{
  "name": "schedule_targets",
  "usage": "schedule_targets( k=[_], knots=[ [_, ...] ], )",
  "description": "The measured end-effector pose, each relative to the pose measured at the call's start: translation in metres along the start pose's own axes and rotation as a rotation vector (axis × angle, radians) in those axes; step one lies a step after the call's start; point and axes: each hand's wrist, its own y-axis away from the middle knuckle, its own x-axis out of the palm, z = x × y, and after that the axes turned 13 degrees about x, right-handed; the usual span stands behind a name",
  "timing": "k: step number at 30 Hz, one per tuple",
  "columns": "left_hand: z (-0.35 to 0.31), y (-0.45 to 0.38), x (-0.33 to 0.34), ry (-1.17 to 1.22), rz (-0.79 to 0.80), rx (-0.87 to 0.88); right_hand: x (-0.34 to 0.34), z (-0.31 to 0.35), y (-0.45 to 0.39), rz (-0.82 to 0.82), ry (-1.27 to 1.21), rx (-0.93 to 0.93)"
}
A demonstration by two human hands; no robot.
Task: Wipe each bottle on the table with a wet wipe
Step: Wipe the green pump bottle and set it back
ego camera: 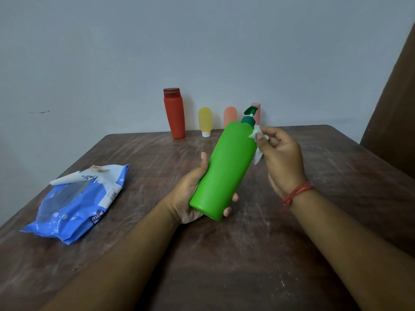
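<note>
Left hand [190, 194] low in mid-frame, fingers curled under the tilted green pump bottle [224, 169], right hand [278, 158] pinching the wet wipe [256, 133] against its shoulder: probably best rotating it slowly, wiping neck to base.

Dim, flat indoor light with a cool grey-blue cast; source not identifiable. Shadows soft and weak, only faint darkening under the wipes pack [77, 203] and along the forearms at the bottom edge. Table [325, 198] shows a dull, streaky sheen, no hard glare. Wide-angle bending evident: table edges splay outward, the brown surface [395, 113] at right leans inward. Overall slightly soft and smeary; far bottles [205, 121] by the wall lack crisp edges. Green bottle [224, 169] colour is saturated, detail flat.
</note>
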Motion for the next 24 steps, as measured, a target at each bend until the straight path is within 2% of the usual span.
schedule_targets(
  k=[4, 7, 10, 15, 17, 20, 24],
  knots=[
    [0.002, -0.005, 0.0, -0.005, 0.004, 0.021, 0.001, 0.003, 0.0, 0.11, -0.214, 0.154],
    [0.0, -0.005, -0.006, 0.0, -0.055, 0.092, 0.01, -0.005, 0.01, 0.187, -0.111, 0.204],
    [-0.003, -0.008, -0.009, -0.007, -0.118, 0.189, 0.022, -0.013, 0.02, 0.258, -0.006, 0.18],
    [0.004, -0.014, 0.0, -0.069, -0.189, 0.246, 0.021, -0.018, 0.022, 0.179, -0.045, 0.18],
    [0.003, -0.018, 0.001, -0.08, -0.253, 0.305, 0.025, -0.021, 0.026, 0.215, -0.038, 0.185],
    [-0.004, -0.018, -0.002, -0.08, -0.348, 0.36, 0.031, -0.022, 0.031, 0.278, 0.086, 0.151],
    [-0.003, -0.019, -0.005, -0.208, -0.513, 0.42, 0.031, -0.023, 0.035, 0.272, 0.199, 0.125]
  ],
)
